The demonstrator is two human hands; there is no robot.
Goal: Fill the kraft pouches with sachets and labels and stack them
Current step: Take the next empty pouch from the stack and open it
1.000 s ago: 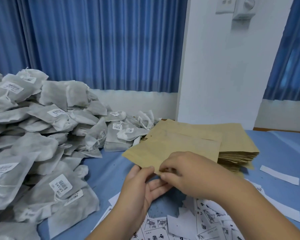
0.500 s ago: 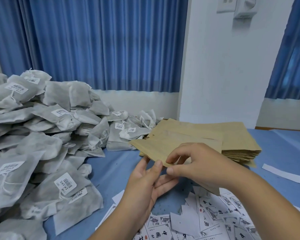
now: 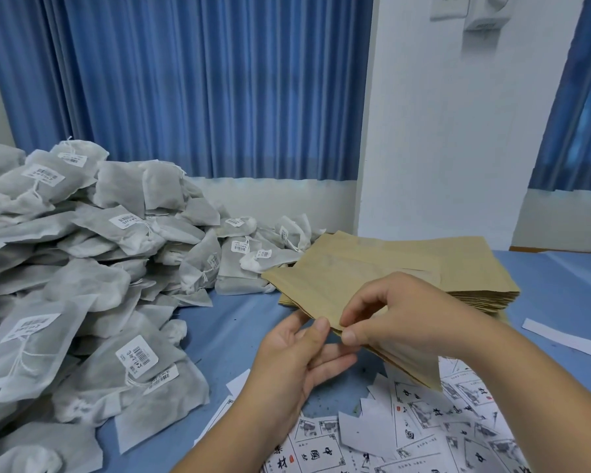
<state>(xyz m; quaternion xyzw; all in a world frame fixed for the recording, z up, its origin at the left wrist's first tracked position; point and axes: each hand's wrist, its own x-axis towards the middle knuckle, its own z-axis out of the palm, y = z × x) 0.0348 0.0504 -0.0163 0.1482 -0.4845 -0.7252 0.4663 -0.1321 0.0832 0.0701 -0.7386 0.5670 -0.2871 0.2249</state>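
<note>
Fingers of both the left hand (image 3: 297, 356) and right hand (image 3: 400, 319) pinch the kraft pouch (image 3: 325, 295) edge above bare tablecloth (image 3: 232, 322).

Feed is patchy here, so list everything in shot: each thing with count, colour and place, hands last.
Grey mesh sachets with white barcode stickers: large heap, uncounted, left side.
Flat brown kraft pouches: one stack, centre-right on table.
Held kraft pouch: one, brown, pinched at its near edge.
Printed white paper labels: many, loose, bottom right.
Blank white paper strip: one, far right.
Blue table cover: one, underneath everything.
Blue curtains: behind.
Left hand: under pouch edge.
Right hand: pinching pouch edge.
</note>
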